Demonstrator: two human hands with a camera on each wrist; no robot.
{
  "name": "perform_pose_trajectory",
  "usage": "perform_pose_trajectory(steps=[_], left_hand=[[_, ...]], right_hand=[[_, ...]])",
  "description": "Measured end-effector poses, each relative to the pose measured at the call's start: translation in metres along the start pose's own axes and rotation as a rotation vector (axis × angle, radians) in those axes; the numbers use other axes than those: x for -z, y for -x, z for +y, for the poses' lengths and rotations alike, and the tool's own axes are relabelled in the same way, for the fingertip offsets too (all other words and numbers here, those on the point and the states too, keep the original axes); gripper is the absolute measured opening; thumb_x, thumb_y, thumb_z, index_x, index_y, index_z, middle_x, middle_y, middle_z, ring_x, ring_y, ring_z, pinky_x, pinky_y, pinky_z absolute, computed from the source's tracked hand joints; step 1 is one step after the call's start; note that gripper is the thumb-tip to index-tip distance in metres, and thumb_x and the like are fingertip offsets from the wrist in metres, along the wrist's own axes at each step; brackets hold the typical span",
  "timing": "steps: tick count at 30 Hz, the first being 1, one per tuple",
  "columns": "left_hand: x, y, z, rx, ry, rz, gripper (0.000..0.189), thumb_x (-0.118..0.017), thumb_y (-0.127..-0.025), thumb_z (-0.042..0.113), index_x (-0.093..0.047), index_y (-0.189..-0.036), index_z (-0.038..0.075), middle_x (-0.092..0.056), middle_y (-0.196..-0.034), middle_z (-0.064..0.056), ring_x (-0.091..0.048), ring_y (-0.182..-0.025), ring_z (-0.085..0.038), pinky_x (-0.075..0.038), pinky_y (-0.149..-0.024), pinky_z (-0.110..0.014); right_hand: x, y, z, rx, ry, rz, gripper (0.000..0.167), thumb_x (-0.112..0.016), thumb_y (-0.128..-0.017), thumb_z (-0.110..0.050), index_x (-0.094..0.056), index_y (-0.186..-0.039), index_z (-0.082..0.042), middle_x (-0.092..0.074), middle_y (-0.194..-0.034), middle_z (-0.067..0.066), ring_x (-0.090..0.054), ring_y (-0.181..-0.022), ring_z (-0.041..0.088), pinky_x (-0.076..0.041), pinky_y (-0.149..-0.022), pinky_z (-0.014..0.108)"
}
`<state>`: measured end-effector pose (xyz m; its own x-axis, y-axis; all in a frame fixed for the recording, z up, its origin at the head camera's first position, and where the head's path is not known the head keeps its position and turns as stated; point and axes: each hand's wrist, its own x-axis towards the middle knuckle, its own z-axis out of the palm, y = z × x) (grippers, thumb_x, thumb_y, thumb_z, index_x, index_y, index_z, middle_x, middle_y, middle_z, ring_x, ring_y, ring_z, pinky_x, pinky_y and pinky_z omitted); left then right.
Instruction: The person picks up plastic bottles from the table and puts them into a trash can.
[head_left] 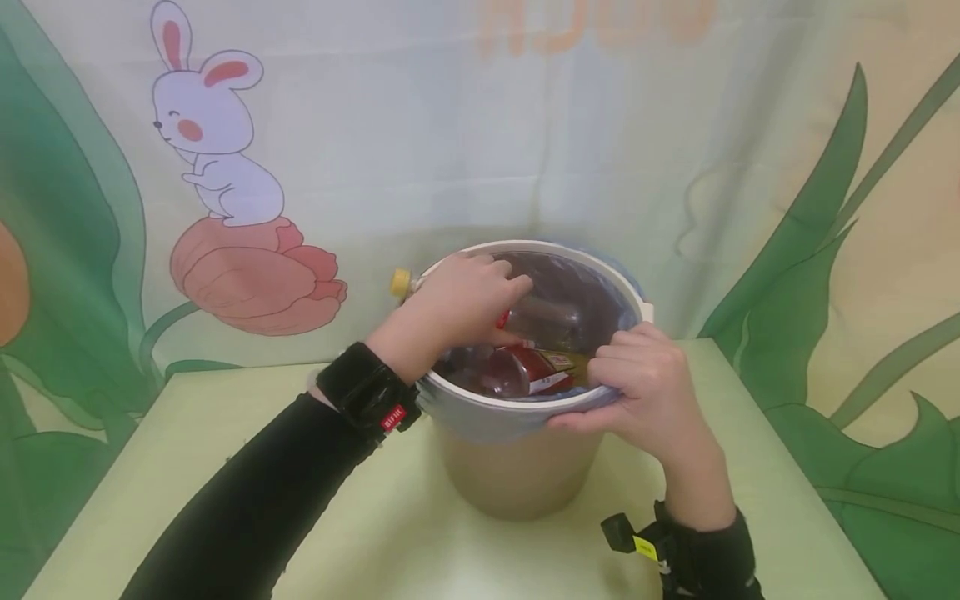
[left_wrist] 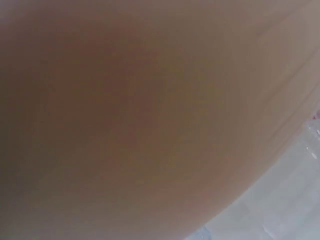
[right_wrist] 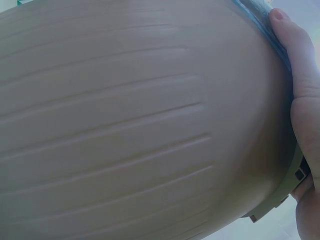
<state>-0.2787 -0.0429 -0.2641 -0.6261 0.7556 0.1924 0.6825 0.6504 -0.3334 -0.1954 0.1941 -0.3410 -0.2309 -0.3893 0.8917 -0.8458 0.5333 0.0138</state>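
A beige trash can (head_left: 517, 479) with a white rim ring (head_left: 525, 245) stands upright, lined with a bluish plastic bag (head_left: 480, 421) folded over the rim. My left hand (head_left: 465, 300) reaches over the left rim and grips a clear plastic bottle (head_left: 551, 321); its yellow cap (head_left: 401, 282) sticks out left of the rim, and the hand hides its middle. My right hand (head_left: 645, 375) grips the can's front right rim, fingers over the inside, thumb along the outside. Inside lie another clear bottle (head_left: 510, 372) and a red and yellow packet (head_left: 553, 367). In the right wrist view, the ribbed can wall (right_wrist: 125, 120) fills most of the picture.
The can rests on a pale green tabletop (head_left: 300, 450). Close behind it hangs a cloth backdrop (head_left: 420, 125) printed with a rabbit and plants. A black wrist strap (head_left: 367, 392) with a camera sits on each wrist.
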Motion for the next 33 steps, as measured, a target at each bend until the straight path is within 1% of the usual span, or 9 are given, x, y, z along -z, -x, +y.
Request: perform_pose_trajectory(steps=[4,10,13,18,22,28,30,33], left_hand=[[-0.0008,-0.0011,0.0021,-0.021,-0.036,-0.001,0.051,-0.086,-0.092,0.054,-0.072,-0.119,0.014,-0.073,-0.103,-0.005,-0.072,-0.101,-0.029,-0.058,-0.096,-0.045],[-0.0002,-0.0007,0.0031,-0.074,-0.034,-0.006,0.05,-0.09,-0.09,0.034,-0.067,-0.128,0.01,-0.071,-0.112,-0.009,-0.069,-0.108,-0.031,-0.056,-0.1,-0.045],[0.0016,-0.0005,0.0029,-0.08,-0.034,-0.027,0.05,-0.091,-0.089,0.029,-0.068,-0.129,0.01,-0.071,-0.117,-0.009,-0.068,-0.111,-0.032,-0.056,-0.102,-0.046],[0.0028,-0.0008,0.0028,-0.083,-0.016,-0.077,0.043,-0.091,-0.09,0.029,-0.073,-0.126,0.014,-0.074,-0.117,-0.006,-0.069,-0.112,-0.029,-0.056,-0.101,-0.046],[0.0016,-0.0013,0.003,-0.086,0.001,-0.089,0.042,-0.091,-0.091,0.028,-0.074,-0.127,0.015,-0.075,-0.118,-0.005,-0.07,-0.113,-0.028,-0.057,-0.1,-0.044],[0.0024,0.0025,0.0043,-0.099,0.038,-0.09,0.06,-0.091,-0.092,0.026,-0.065,-0.145,0.014,-0.075,-0.124,-0.006,-0.07,-0.117,-0.026,-0.058,-0.102,-0.043],[0.0023,0.0037,0.0048,-0.11,0.041,-0.078,0.061,-0.09,-0.093,0.025,-0.062,-0.146,0.014,-0.075,-0.122,-0.006,-0.07,-0.116,-0.026,-0.057,-0.101,-0.043],[0.002,0.0043,0.0052,-0.119,0.043,-0.068,0.061,-0.091,-0.092,0.027,-0.063,-0.145,0.014,-0.075,-0.123,-0.006,-0.07,-0.117,-0.026,-0.056,-0.103,-0.043]], right_hand=[[0.0013,0.0003,0.0008,0.004,0.012,-0.001,0.071,-0.067,-0.091,-0.081,-0.045,-0.06,-0.021,-0.041,-0.058,-0.009,-0.039,-0.055,0.014,-0.038,-0.068,0.035],[0.0,0.0007,0.0022,0.027,0.022,0.027,0.071,-0.066,-0.092,-0.08,-0.043,-0.06,-0.021,-0.041,-0.058,-0.01,-0.038,-0.054,0.014,-0.038,-0.066,0.036],[-0.0003,-0.0005,0.0025,0.032,0.023,0.025,0.071,-0.066,-0.092,-0.081,-0.044,-0.06,-0.021,-0.042,-0.058,-0.01,-0.039,-0.054,0.014,-0.039,-0.066,0.036],[0.0001,-0.0005,0.0018,0.01,0.008,0.003,0.071,-0.067,-0.091,-0.081,-0.046,-0.06,-0.02,-0.043,-0.057,-0.009,-0.04,-0.055,0.014,-0.038,-0.067,0.036],[0.0011,-0.0012,0.001,-0.005,-0.001,-0.014,0.071,-0.068,-0.09,-0.081,-0.047,-0.06,-0.02,-0.043,-0.057,-0.009,-0.04,-0.055,0.015,-0.038,-0.069,0.035],[-0.0001,-0.0021,0.001,0.014,0.009,0.0,0.072,-0.067,-0.091,-0.081,-0.044,-0.06,-0.02,-0.04,-0.057,-0.009,-0.038,-0.054,0.014,-0.038,-0.067,0.036],[-0.0007,-0.0019,0.0014,0.023,0.014,0.009,0.072,-0.065,-0.092,-0.081,-0.043,-0.059,-0.02,-0.04,-0.057,-0.009,-0.037,-0.054,0.014,-0.038,-0.066,0.036],[-0.0011,-0.0019,0.0016,0.03,0.018,0.017,0.073,-0.064,-0.092,-0.081,-0.041,-0.059,-0.021,-0.038,-0.057,-0.009,-0.036,-0.053,0.014,-0.037,-0.066,0.036]])
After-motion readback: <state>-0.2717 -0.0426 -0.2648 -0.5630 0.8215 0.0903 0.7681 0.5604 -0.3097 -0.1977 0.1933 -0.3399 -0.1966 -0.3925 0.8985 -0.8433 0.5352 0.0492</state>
